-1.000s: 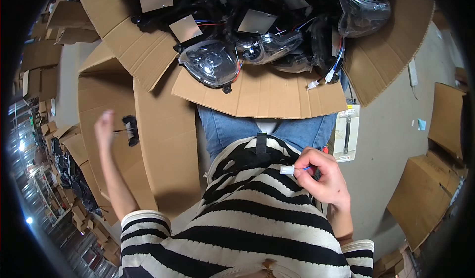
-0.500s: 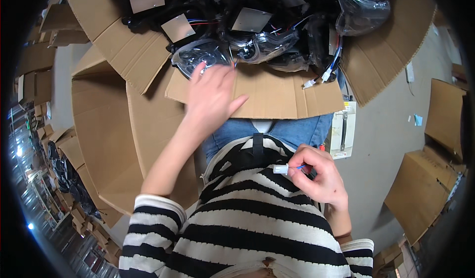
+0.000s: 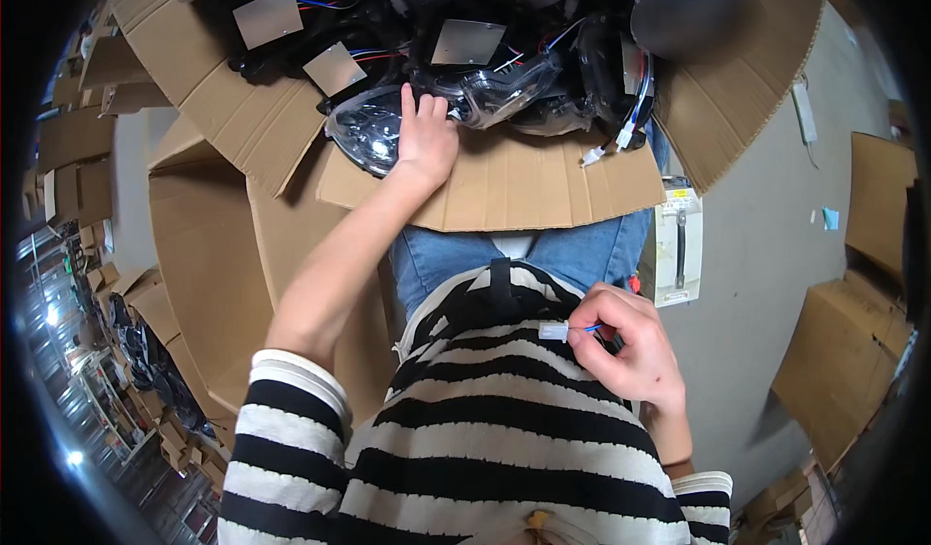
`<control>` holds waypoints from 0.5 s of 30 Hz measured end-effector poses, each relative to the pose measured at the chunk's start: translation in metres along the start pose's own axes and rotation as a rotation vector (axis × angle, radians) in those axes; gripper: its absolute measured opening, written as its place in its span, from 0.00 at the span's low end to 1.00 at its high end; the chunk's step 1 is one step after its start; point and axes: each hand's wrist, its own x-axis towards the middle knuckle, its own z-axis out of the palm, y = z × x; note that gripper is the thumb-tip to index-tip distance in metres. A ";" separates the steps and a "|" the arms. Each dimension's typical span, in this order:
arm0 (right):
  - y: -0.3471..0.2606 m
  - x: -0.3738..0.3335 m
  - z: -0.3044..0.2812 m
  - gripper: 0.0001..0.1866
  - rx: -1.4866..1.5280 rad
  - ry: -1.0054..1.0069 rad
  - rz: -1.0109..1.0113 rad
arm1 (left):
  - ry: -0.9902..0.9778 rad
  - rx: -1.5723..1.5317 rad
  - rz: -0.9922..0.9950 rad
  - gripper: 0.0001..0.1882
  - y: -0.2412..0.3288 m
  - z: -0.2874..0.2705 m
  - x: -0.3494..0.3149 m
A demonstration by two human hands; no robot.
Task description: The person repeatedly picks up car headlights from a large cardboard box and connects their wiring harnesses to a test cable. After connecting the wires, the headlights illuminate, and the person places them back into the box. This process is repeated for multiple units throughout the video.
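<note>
fingers part-spread, grip unclear: left hand [image 3: 429, 145] touched clear lamp [image 3: 365, 130] leftward, upper frame; right hand [image 3: 630, 346] pinched white connector [image 3: 554, 331].

A brown corrugated cardboard flap [image 3: 543, 196] lies across the blue denim-clad thighs [image 3: 562, 254]. Beyond it, black-bodied lamps with clear plastic lenses [image 3: 509, 89] lie heaped, flat rectangular reflective plates [image 3: 467, 41] among them. The nearest lamp, rounded and clear-lensed [image 3: 361, 130], occupies the flap's far left edge; the bare left hand [image 3: 427, 143] lies over its right part. The bare right hand [image 3: 630, 341], right of the torso's midline, holds a small white rectangular plastic connector [image 3: 554, 331] before the belly. Left of the legs: an open brown cardboard box [image 3: 204, 254]. Right: a pale boxy case [image 3: 669, 264] on the grey floor [image 3: 742, 254]; farther right, a brown cardboard carton [image 3: 839, 361].
</note>
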 end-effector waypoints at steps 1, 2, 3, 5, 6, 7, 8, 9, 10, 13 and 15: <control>0.001 -0.001 -0.001 0.03 0.000 0.002 -0.004 | -0.053 0.019 0.058 0.12 -0.004 -0.007 -0.002; 0.002 -0.002 -0.001 0.03 0.000 0.002 -0.009 | -0.007 0.022 0.132 0.12 -0.008 -0.007 -0.008; 0.003 -0.002 -0.002 0.03 0.001 0.001 -0.015 | 0.037 0.025 0.204 0.12 -0.013 -0.007 -0.019; 0.005 -0.004 -0.003 0.03 0.006 0.002 0.005 | 0.119 0.030 0.316 0.12 -0.021 -0.012 -0.043; 0.006 -0.005 -0.003 0.03 0.007 0.005 0.021 | 0.132 0.072 0.339 0.11 -0.023 -0.020 -0.057; 0.007 -0.004 -0.002 0.03 0.004 0.003 0.011 | 0.148 0.110 0.362 0.11 -0.025 -0.030 -0.069; 0.008 -0.002 -0.002 0.03 0.001 -0.004 -0.001 | 0.161 0.148 0.380 0.10 -0.026 -0.037 -0.075; 0.009 -0.001 -0.001 0.03 -0.003 -0.009 -0.012 | 0.021 0.056 0.301 0.10 -0.025 -0.044 -0.073; 0.008 0.000 -0.002 0.03 0.001 -0.017 -0.016 | -0.122 -0.031 0.212 0.10 -0.024 -0.053 -0.071; 0.005 0.003 -0.003 0.03 0.008 -0.023 -0.028 | -0.056 -0.110 0.093 0.07 -0.020 -0.054 -0.054; 0.005 0.003 -0.003 0.03 0.008 -0.022 -0.045 | 0.092 -0.005 0.066 0.08 -0.019 -0.039 -0.037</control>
